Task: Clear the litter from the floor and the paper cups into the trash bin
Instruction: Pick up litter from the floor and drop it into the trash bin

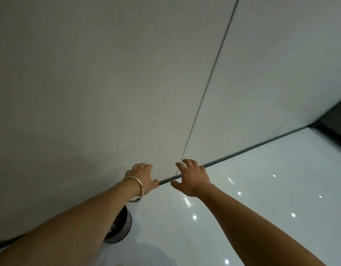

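Left grip [141, 176] spread empty, bin [124, 227] beneath its forearm.

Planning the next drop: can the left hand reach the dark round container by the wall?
Probably yes. The left hand is open and empty, and the dark round container sits just under that forearm, nothing between; the hand would need to draw back.

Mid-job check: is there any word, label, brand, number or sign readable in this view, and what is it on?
None readable.
The wall, the glossy floor, the bracelet on the left wrist and the dark round object under the left forearm show no print; that object is largely hidden.
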Available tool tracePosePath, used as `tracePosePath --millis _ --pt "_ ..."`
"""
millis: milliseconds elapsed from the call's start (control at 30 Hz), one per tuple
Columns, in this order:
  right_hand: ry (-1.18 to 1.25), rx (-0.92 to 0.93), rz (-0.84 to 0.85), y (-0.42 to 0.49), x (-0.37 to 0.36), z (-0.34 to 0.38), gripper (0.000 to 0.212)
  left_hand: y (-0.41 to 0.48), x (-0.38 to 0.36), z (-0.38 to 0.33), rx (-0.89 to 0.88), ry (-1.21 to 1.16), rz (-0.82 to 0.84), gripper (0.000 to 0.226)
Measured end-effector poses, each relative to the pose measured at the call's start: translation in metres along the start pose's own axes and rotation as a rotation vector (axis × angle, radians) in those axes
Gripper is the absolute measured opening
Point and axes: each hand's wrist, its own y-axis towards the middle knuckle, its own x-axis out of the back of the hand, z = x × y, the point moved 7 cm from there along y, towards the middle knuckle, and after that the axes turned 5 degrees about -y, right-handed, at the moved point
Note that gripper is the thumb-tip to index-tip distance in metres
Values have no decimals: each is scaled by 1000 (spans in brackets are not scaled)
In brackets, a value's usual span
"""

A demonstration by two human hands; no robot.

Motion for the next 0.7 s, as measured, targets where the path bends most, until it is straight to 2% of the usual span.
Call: tracePosePath --millis 167,300,433,567,700 --pt "88 -252 -58 -92 3 -153 78 13 -16 -166 -197 144 -8 70" --pt "182 -489 -94 -181 -8 -280 79 11 -64 -314 -388 240 10 69" --pt "244 -688 -58 -271 -32 -376 79 -13 -126 -442 -594 273 58 66" --pt "286 -842 -57 -325 -46 -447 78 -22 -168 -533 -742 334 90 66" --pt "353 -941 -27 -348 -72 -492 76 -10 -199 -591 -815 397 141 66"
